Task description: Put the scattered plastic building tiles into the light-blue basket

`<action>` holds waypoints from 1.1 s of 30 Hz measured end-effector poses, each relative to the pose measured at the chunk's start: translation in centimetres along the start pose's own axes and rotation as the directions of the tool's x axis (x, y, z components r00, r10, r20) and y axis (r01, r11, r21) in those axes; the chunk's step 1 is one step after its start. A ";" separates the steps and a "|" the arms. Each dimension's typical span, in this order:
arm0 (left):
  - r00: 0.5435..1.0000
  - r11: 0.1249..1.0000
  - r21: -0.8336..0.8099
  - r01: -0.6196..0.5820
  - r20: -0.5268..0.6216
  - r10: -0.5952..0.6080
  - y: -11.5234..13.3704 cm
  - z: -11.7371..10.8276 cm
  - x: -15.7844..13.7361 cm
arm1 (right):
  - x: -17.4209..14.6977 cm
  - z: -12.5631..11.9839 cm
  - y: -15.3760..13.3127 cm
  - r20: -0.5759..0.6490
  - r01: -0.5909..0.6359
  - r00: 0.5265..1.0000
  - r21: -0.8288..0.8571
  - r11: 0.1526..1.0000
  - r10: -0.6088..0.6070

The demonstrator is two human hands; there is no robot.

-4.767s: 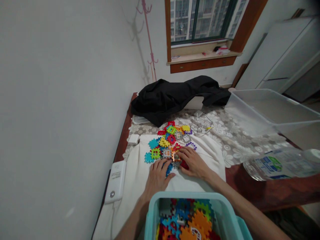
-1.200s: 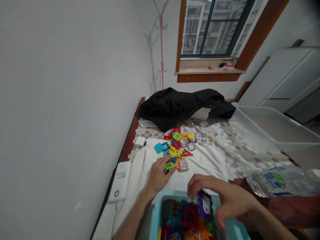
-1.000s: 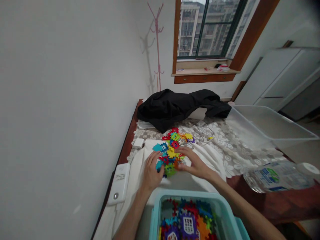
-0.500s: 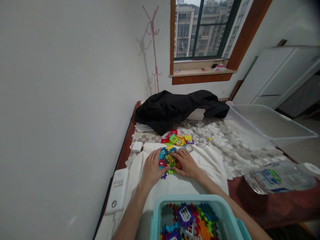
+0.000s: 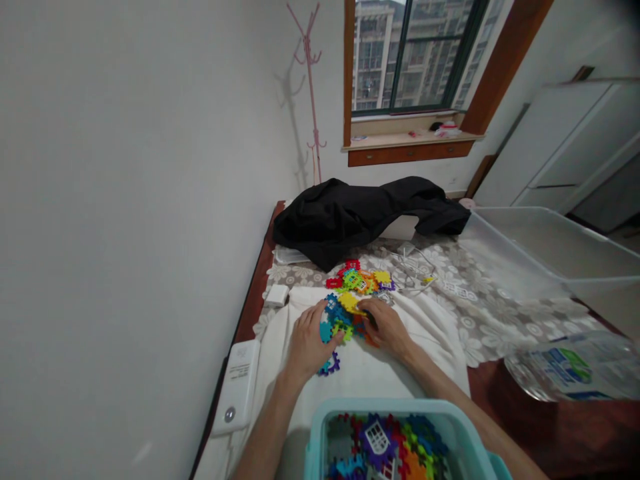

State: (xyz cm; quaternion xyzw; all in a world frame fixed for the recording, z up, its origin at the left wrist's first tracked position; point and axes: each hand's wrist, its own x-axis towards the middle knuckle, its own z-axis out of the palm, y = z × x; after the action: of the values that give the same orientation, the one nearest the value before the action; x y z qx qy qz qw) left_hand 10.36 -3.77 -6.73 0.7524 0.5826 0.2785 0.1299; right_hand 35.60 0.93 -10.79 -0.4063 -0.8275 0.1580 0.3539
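Note:
My left hand point(image 5: 309, 339) curves round the left side of a cluster of toothed plastic building pieces, its thumb by a green piece point(image 5: 344, 329) and its fingers against a blue piece point(image 5: 331, 305). Between thumb and fingers of my right hand point(image 5: 389, 328) is the edge of a yellow building piece point(image 5: 348, 302), raised and tilted over the cluster. An orange piece point(image 5: 371, 341) shows under that hand. Just below my left thumb lies a purple piece point(image 5: 335, 362) on the white cloth point(image 5: 370, 373). My palms hide part of the cluster.
Close to me stands a light-blue tub point(image 5: 390, 405) of similar pieces. Beyond my hands lies a pile of joined pieces point(image 5: 356, 280), then black fabric point(image 5: 370, 207). A white device point(image 5: 237, 383) is left; a large clear bottle point(image 5: 565, 365) and a clear plastic bin point(image 5: 525, 267) are right.
My right hand has tilted the yellow piece up from the cluster. The purple piece now sits apart, lower down. The whole view has shifted slightly.

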 end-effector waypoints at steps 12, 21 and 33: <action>0.984 0.984 0.147 -0.096 0.161 0.072 1.6 0.6 -1.4 | 0.5 -1.9 0.5 -0.177 -0.271 0.845 0.673 0.689 0.505; 0.990 0.992 0.114 -0.063 0.129 0.048 1.8 1.4 -0.9 | -2.5 -9.9 -8.7 0.383 -0.410 0.907 0.897 0.162 0.176; 0.992 0.999 -0.006 -0.041 0.118 0.042 1.6 1.1 -0.4 | -2.5 -12.6 -10.6 0.657 -0.650 0.749 0.754 -0.093 0.090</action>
State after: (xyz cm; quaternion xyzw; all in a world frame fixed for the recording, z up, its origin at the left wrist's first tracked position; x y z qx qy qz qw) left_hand 12.20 -4.43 -6.88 0.7794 0.5576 0.2370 0.1596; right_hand 39.73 -7.93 2.73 -0.2258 -0.3786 0.8503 0.2876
